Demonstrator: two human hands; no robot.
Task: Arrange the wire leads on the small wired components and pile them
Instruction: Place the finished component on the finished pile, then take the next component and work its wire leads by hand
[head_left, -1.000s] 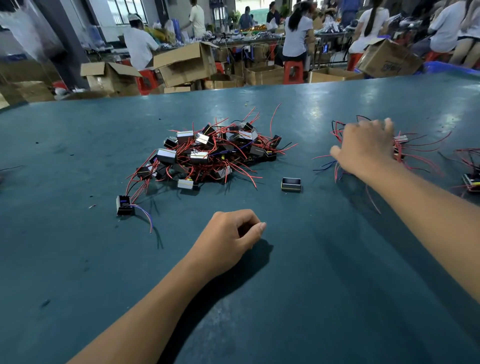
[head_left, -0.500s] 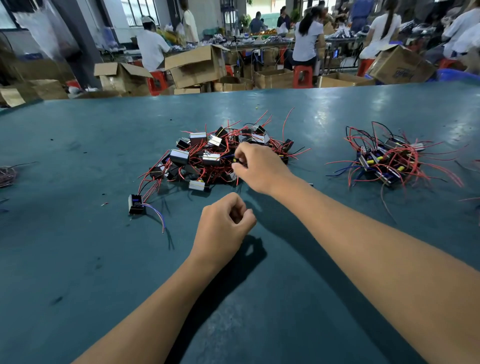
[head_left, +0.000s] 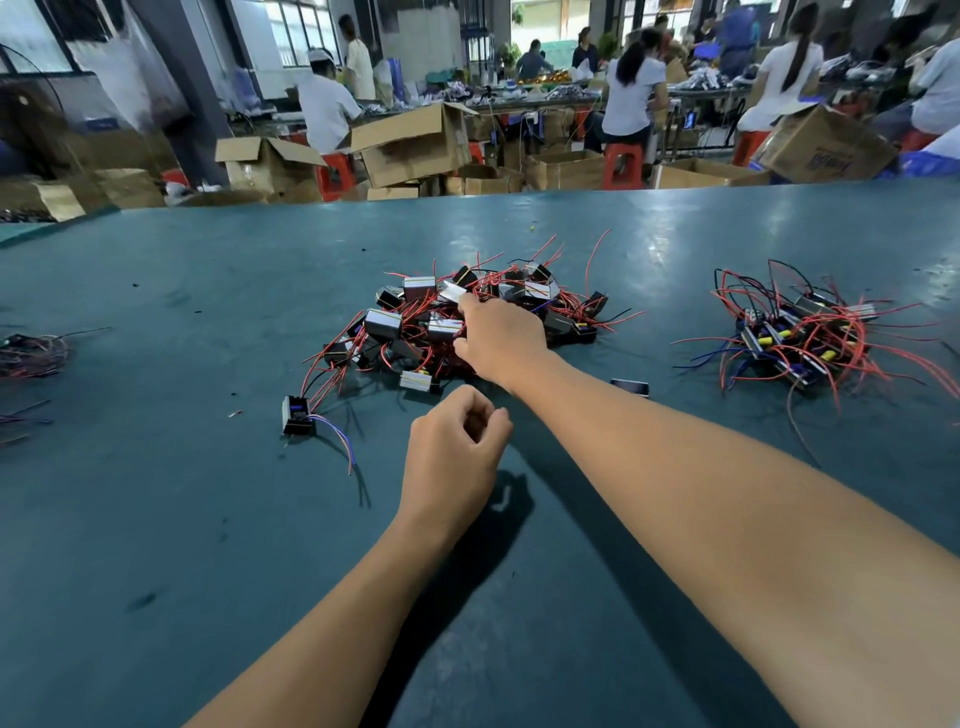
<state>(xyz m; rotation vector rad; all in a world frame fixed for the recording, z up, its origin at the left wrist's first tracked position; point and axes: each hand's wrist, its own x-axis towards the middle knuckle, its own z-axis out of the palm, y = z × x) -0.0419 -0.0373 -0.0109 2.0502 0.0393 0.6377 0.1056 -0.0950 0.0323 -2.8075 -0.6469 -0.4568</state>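
The central pile of wired components (head_left: 467, 322) lies on the teal table (head_left: 156, 519), a heap of small black and silver blocks tangled in red leads. The right hand (head_left: 501, 340) lies over the near right part of that pile, palm down, its fingers reaching into the blocks; the fingertips are hidden among the wires, so I cannot tell whether they pinch anything. The left hand (head_left: 452, 457) hovers just in front of the pile, near its front edge, with the fingers curled in toward the palm and the thumb against them, holding nothing that shows. A single component (head_left: 297, 415) stands alone to the front left of the pile, with a blue and red lead curving away from it. Another small black block (head_left: 629, 387) lies just right of the pile, beside the right forearm. Well to the right of the pile sits a second pile (head_left: 800, 338), with yellow parts and long red and black leads spread out. Far left of the pile, at the table edge, lies a bundle of wires (head_left: 31, 356). Beyond the pile, past the far table edge, stand open cardboard boxes (head_left: 410, 140) and people at benches
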